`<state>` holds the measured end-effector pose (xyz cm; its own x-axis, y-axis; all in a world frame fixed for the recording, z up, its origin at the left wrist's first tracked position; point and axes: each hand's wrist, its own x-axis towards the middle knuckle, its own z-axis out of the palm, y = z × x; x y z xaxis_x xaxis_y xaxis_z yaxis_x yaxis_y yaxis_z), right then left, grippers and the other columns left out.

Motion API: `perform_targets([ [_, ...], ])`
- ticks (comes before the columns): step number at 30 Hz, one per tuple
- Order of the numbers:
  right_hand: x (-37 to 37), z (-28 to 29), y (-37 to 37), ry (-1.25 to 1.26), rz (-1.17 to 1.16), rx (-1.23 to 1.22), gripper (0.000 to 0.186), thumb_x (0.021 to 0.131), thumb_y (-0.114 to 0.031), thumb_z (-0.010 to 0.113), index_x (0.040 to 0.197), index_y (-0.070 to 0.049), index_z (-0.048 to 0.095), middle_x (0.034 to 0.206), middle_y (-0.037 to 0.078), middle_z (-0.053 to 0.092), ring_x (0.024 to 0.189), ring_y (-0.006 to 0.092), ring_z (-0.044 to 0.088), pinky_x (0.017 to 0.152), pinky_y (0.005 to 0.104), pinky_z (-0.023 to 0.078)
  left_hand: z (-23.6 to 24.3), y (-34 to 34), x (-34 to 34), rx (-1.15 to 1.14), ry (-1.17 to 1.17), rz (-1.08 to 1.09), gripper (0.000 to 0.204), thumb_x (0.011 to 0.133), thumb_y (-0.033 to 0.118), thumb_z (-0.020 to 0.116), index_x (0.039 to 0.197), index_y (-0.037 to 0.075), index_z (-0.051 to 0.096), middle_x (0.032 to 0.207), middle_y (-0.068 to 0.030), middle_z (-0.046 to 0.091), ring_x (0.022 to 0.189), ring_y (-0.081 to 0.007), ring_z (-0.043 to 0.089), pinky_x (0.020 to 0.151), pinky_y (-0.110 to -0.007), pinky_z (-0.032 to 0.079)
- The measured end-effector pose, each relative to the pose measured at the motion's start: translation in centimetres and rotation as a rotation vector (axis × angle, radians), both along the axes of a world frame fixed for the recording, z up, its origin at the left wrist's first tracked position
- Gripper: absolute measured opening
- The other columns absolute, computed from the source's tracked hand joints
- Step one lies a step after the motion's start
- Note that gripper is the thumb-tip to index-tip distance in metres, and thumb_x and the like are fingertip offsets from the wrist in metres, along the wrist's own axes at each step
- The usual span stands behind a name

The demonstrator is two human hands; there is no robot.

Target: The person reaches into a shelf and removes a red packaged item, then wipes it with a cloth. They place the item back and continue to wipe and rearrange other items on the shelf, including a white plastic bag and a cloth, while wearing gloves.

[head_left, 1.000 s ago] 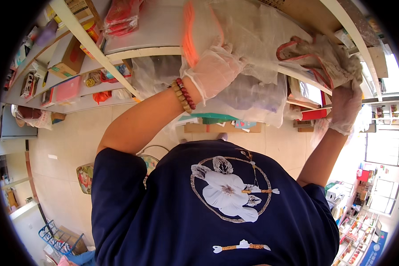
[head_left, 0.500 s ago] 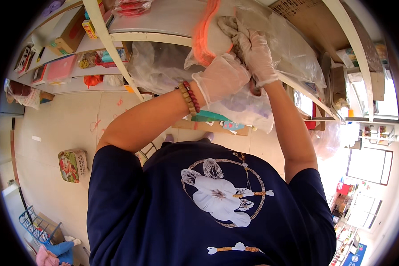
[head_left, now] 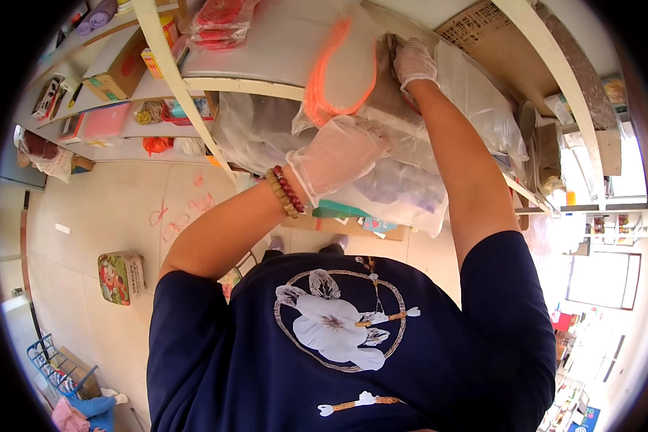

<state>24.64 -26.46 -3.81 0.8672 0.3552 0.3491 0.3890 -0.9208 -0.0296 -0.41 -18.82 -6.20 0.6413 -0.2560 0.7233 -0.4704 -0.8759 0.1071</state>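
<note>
My right hand (head_left: 415, 63), in a thin clear glove, is closed on a crumpled grey-brown rag (head_left: 392, 45) far back on the upper shelf (head_left: 281, 54). Its palm faces away from me, so part of the rag is hidden. Nearer to me, my gloved left hand (head_left: 342, 160) holds nothing that I can see. Its fingers lie loosely over clear plastic sheeting (head_left: 399, 180) at the shelf's front edge; the tips are hard to make out. Between the hands and the shelf's left part lies a coral-orange looped strip (head_left: 331, 101) with clear plastic about it.
Red packets (head_left: 219, 25) lie on the shelf at the left. White frame posts (head_left: 167, 61) rise on both sides. A cardboard sheet (head_left: 493, 32) leans at the back right. Side shelves hold a cardboard box (head_left: 114, 68). A patterned stool (head_left: 119, 277) stands on the floor; a person (head_left: 86, 414) is at lower left.
Both hands were together on the rag. My left hand has come off it, down and left to the plastic, while my right hand has taken the rag farther back on the shelf.
</note>
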Motion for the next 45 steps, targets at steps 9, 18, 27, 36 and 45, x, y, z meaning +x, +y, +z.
perform_targets([
  [9,7.0,2.4,-6.2,-0.179,-0.068,-0.164,0.045,0.09,-0.037,0.043,0.117,-0.003,0.051,0.118,0.023,0.054,0.107,0.0337,0.055,0.089,0.0401,0.045,0.7,0.8,-0.2,0.166,0.193,0.078,0.03,0.078,0.017,0.057,0.107,0.025,0.06,0.097,0.0027,0.064,0.087,-0.0162,0.062,0.066,-0.031,0.048],
  [18,-7.1,0.2,-3.4,-0.27,0.479,-0.375,0.044,0.08,-0.016,0.056,0.123,-0.013,0.05,0.11,0.018,0.053,0.098,0.0364,0.053,0.079,0.0451,0.048,0.1,0.4,-0.3,0.036,0.159,0.101,0.029,0.072,0.016,0.062,0.1,0.025,0.063,0.092,0.0024,0.065,0.086,-0.0178,0.063,0.064,-0.032,0.049],
  [27,-1.1,-0.9,-2.5,-0.118,0.2,-0.288,0.033,0.078,-0.008,0.053,0.106,-0.022,0.063,0.11,0.014,0.053,0.098,0.0351,0.052,0.08,0.0421,0.048,0.2,0.8,-0.6,-0.179,0.003,-0.102,0.019,0.074,0.014,0.057,0.092,0.02,0.063,0.083,-0.0021,0.064,0.067,-0.0207,0.059,0.057,-0.033,0.048],
  [36,3.0,2.9,-2.5,0.065,0.085,0.384,0.035,0.083,-0.018,0.052,0.117,-0.011,0.057,0.107,0.016,0.061,0.093,0.0297,0.059,0.079,0.0393,0.047,3.0,1.0,-3.2,-0.178,-0.044,0.007,0.027,0.073,0.006,0.056,0.097,0.016,0.061,0.096,-0.0004,0.064,0.076,-0.0218,0.061,0.068,-0.033,0.05],
  [45,-7.7,9.2,-0.4,0.141,0.524,0.587,0.045,0.083,-0.03,0.054,0.125,-0.014,0.053,0.109,0.018,0.059,0.098,0.0299,0.058,0.085,0.0354,0.046,-0.1,4.1,-4.6,-1.517,1.009,-0.216,0.052,0.084,0.058,0.049,0.094,0.008,0.056,0.078,-0.0095,0.061,0.058,-0.0139,0.057,0.053,-0.026,0.047],
])
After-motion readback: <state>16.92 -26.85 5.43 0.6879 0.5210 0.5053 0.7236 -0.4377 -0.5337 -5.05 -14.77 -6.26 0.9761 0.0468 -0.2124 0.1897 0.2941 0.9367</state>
